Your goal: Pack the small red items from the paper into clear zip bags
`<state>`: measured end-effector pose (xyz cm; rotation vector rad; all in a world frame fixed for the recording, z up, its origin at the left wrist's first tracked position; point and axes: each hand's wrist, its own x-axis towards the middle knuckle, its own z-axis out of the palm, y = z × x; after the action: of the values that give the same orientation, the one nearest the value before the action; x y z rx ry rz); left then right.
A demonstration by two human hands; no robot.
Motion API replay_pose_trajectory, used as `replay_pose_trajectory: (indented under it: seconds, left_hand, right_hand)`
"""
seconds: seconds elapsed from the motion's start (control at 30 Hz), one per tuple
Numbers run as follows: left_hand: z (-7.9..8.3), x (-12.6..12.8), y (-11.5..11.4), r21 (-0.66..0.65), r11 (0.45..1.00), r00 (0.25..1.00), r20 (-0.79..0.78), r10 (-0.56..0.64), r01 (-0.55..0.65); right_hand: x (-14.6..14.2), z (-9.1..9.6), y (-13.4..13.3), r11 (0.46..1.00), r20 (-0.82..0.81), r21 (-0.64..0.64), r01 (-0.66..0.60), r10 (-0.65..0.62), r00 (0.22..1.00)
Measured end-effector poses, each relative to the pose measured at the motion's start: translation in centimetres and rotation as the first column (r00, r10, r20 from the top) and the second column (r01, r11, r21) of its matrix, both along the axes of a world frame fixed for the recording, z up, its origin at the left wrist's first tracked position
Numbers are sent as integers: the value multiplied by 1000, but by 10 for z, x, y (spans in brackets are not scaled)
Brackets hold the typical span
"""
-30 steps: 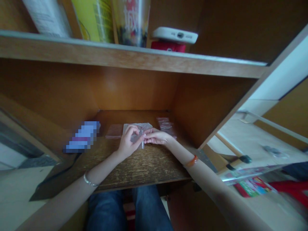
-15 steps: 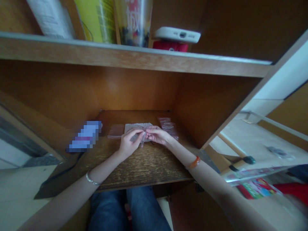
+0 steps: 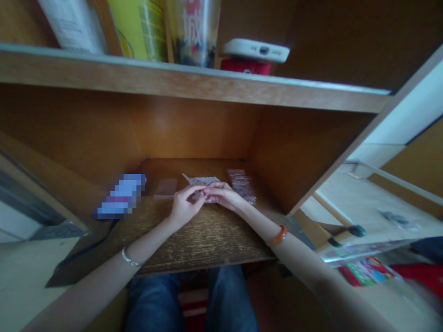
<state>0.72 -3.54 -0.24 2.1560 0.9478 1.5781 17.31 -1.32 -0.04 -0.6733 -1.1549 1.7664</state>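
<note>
My left hand (image 3: 184, 205) and my right hand (image 3: 223, 193) meet over the desk, thumbs and fingertips pinched close together. Between them is a thin, clear plastic bag (image 3: 206, 198), mostly covered by the fingers. Just behind the hands lies a crinkled, whitish plastic packet (image 3: 204, 179), and a narrow pale edge sticks up past the left fingers. A flat stack of small clear bags (image 3: 166, 188) rests to the left. To the right are more clear plastic sleeves (image 3: 241, 184), spread in an overlapping row.
A phone with a blurred-out screen (image 3: 120, 196) leans at the left, its cable running along the desk (image 3: 194, 244). Overhead, a shelf (image 3: 194, 85) holds packages, a plastic cup (image 3: 196, 34) and a white device (image 3: 256, 50). The cabinet's side panel (image 3: 311, 152) bounds the right.
The plastic that hung below my fingertips no longer shows there. A pale edge now rises behind my left fingers, and my right fingers have shifted slightly left. My knees have moved apart.
</note>
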Motion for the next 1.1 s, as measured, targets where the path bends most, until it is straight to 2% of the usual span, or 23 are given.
replay_pose_trajectory:
  seconds: [0.23,0.37,0.47,0.57,0.67,0.73,0.93,1.1]
  left_hand:
    - [-1,-1,3,-31,999,999,13,46,-45]
    - [-4,-3,6,-9,995,995,-2,101,-101]
    - [-7,-4,9,37,991,990,-51,133,-131]
    - [-9,-5,11,84,988,983,-119,139,-130]
    - [-11,-4,13,106,988,976,-174,133,-115]
    - [-11,-3,13,115,986,970,-198,142,-121]
    - [-9,-3,12,160,977,961,-214,175,-142]
    - [-9,-2,11,147,978,967,-190,172,-145]
  right_hand:
    - [-4,1,-2,992,15,69,101,-103,995]
    - [-8,0,-6,960,104,226,167,-195,975]
    - [-12,1,-12,895,197,391,216,-311,930]
    - [-15,4,-19,793,280,564,230,-446,850]
    - [-16,8,-26,671,342,723,166,-556,757]
    - [-16,11,-29,616,356,778,120,-591,724]
    - [-18,14,-32,518,326,851,84,-648,688]
    - [-19,12,-32,498,324,864,78,-667,671]
